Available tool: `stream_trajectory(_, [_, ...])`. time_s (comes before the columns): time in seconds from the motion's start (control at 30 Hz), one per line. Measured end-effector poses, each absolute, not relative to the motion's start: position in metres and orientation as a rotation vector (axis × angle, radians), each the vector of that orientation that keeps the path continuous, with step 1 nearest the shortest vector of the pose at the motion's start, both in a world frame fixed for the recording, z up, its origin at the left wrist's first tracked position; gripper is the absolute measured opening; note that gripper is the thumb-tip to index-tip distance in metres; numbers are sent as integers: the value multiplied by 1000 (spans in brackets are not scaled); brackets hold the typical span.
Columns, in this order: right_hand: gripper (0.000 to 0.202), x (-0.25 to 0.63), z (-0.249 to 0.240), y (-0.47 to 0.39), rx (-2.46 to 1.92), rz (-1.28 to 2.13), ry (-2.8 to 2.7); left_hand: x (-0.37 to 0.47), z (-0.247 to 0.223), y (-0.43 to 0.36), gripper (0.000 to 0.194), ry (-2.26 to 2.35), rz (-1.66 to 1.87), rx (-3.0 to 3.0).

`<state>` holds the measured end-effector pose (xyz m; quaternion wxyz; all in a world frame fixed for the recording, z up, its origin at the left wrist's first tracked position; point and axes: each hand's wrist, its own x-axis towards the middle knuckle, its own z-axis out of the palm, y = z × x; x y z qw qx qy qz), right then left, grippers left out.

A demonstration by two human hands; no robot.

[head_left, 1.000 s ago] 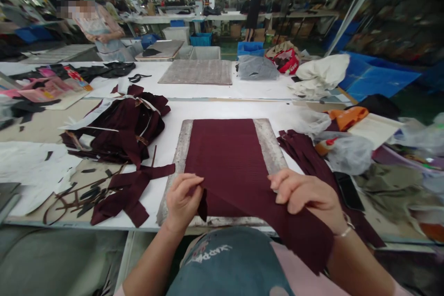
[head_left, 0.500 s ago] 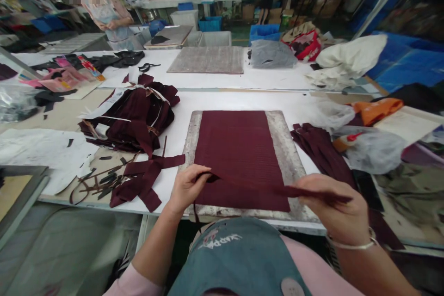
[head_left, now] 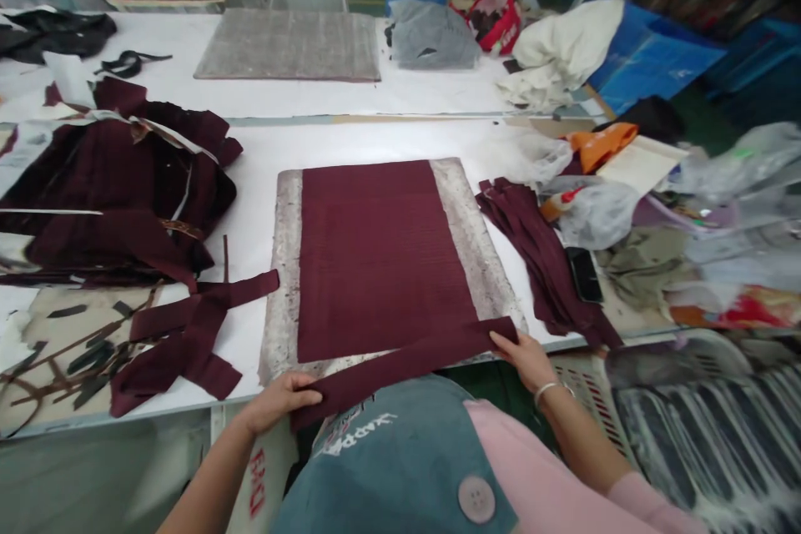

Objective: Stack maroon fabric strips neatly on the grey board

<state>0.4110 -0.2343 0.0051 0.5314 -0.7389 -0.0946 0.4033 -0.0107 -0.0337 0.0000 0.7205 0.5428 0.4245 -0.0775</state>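
A maroon fabric strip (head_left: 406, 359) stretches between my two hands, just in front of the board's near edge. My left hand (head_left: 283, 402) pinches its left end, and my right hand (head_left: 526, 360) grips the right end between thumb and fingers. Behind it, a wide maroon fabric piece (head_left: 381, 259) lies flat on a mottled grey board (head_left: 284, 267). To the right rests a bunch of long maroon strips (head_left: 531, 259). Left of the board, several loose maroon strips (head_left: 188, 334) lie crossed over one another.
A tied maroon fabric bundle (head_left: 118, 192) sits at the left, with dark scraps (head_left: 91, 359) before it. At the right are a phone (head_left: 584, 274), plastic bags (head_left: 594, 213) and an orange cloth (head_left: 601, 146). A second grey board (head_left: 291, 46) lies on the far table.
The strip has moved toward my body and now shows its flat face, drawn out between both hands. My right hand has come down and left. My view has tilted downward and turned right.
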Motion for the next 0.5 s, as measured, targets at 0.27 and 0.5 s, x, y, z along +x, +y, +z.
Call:
stream_trajectory(0.27, [38,405,-46,-236,-2193,942,-544,-20,-44,-9,49,1343,72,1230])
stream_trajectory(0.5, [35,416,-41,-211,-2522,767,-777,-3,-60,0,42,1658,203,1405])
